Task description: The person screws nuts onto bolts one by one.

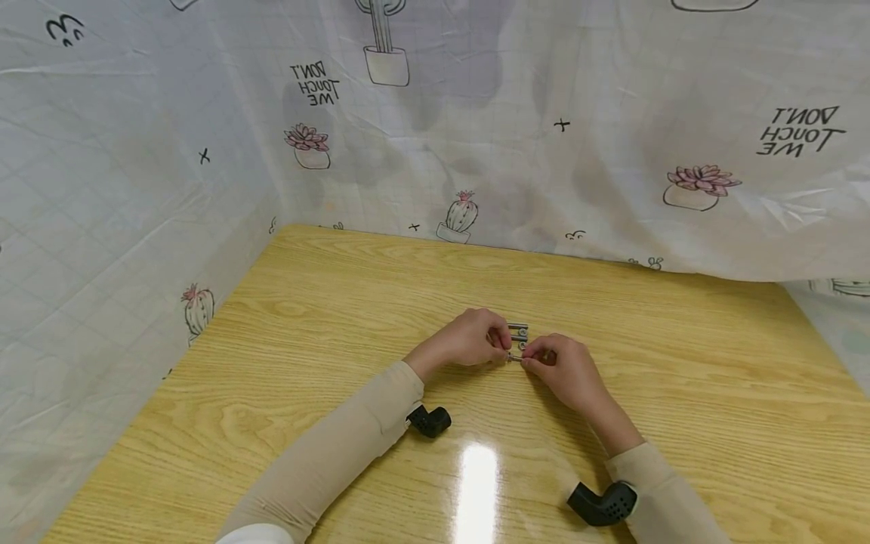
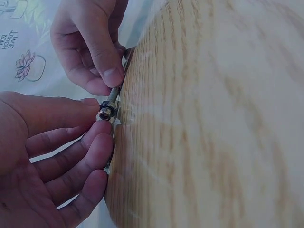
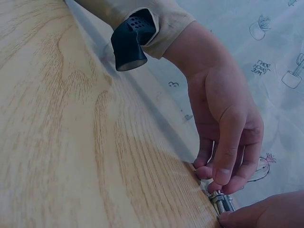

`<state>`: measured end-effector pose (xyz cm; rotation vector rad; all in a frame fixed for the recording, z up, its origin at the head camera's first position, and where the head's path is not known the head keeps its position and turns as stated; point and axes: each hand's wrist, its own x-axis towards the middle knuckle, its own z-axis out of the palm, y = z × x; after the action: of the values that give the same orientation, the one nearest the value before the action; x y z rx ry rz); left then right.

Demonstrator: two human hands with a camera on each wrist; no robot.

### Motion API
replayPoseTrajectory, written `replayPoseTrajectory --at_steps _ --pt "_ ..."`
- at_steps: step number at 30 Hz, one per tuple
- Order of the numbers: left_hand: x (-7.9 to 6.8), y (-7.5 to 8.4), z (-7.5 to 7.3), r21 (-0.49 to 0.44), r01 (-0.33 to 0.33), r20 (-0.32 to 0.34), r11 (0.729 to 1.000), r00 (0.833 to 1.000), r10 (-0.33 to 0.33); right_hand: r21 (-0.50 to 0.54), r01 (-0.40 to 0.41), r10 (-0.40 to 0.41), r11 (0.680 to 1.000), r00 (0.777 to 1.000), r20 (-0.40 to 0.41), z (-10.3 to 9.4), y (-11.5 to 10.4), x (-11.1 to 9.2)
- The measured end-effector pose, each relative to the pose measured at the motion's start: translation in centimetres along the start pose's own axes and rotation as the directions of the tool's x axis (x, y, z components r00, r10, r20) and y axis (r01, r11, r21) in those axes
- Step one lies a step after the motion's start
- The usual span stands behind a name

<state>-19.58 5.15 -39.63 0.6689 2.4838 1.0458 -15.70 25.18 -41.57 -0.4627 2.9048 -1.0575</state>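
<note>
Low over the table, both hands meet at a small metal bolt (image 1: 515, 358). My left hand (image 1: 476, 340) pinches its head end between thumb and forefinger. In the left wrist view the bolt's head (image 2: 106, 112) faces that camera, with a ring like a washer or nut behind it. My right hand (image 1: 566, 369) pinches the threaded end, its thumb lying along the shank. Just beyond the hands, more bolts (image 1: 519, 327) lie side by side, partly hidden by the left fingers. Small round nuts or washers (image 1: 522, 332) sit beside them. In the right wrist view metal threads (image 3: 222, 202) show between the hands.
The wood-grain table (image 1: 326, 302) has a bright light reflection near its front. A white patterned sheet (image 1: 503, 151) hangs behind and at the sides. Black wrist devices, one on the left sleeve (image 1: 430, 421) and one on the right sleeve (image 1: 603, 505), jut over the table.
</note>
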Motion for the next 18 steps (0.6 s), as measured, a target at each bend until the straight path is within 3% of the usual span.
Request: replayPoseTrajectory --at_steps 8,18 --pt "0.03 -0.05 -0.02 -0.009 0.016 -0.007 1.000 1.000 -0.016 0.005 -0.002 0.002 1.000 1.000 -0.009 -0.05 -0.03 -0.05" --pt "0.05 -0.37 -0.47 0.062 0.002 -0.162 0.998 0.987 0.008 0.009 0.010 -0.009 1.000 0.997 -0.074 -0.22 0.02 0.10"
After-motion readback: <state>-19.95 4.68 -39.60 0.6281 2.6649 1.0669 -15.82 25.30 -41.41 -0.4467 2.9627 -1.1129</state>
